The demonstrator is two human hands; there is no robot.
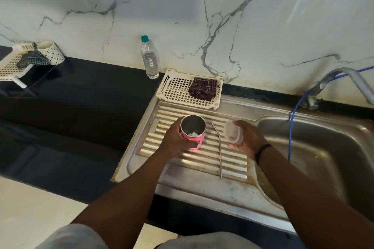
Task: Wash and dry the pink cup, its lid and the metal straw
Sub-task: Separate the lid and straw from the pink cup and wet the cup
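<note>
Marble-veined wall behind; steel drainboard [202,170] beside sink [323,147]. Left hand [176,141] grips pink cup [193,133], open, white residue inside. Right hand [245,140] holds clear lid [233,132]. Metal straw [219,147] lies between them on the ribs. Advice: carry the cup level to the basin before tipping; keep the lid pinched firmly.

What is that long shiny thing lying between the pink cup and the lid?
The metal straw, lying on the ribbed draining board between pink cup and lid, in the head view.
</note>
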